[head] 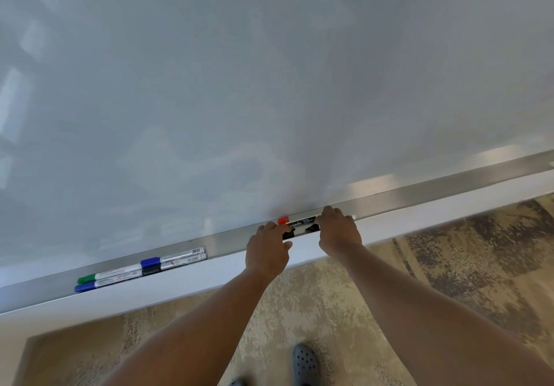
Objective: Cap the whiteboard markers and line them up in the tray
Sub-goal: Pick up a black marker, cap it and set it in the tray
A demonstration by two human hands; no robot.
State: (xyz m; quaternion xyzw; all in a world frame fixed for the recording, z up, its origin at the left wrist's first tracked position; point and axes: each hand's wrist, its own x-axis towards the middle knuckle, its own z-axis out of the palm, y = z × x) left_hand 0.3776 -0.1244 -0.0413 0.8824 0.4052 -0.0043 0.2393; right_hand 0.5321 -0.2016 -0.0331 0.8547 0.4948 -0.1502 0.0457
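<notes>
Bare tray (419, 192) rightward (four markers (141, 268) crowding the left)

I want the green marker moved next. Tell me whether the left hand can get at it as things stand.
Probably yes. The green marker lies exposed in the tray, nothing covering it, but the left hand is busy on the black markers.

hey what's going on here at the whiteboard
A person stands at the whiteboard's tray with both hands on markers. The left hand and right hand hold the ends of a black marker; a red-capped marker lies behind it. Four capped markers, green, blue and black, already lie in two rows further left.
</notes>
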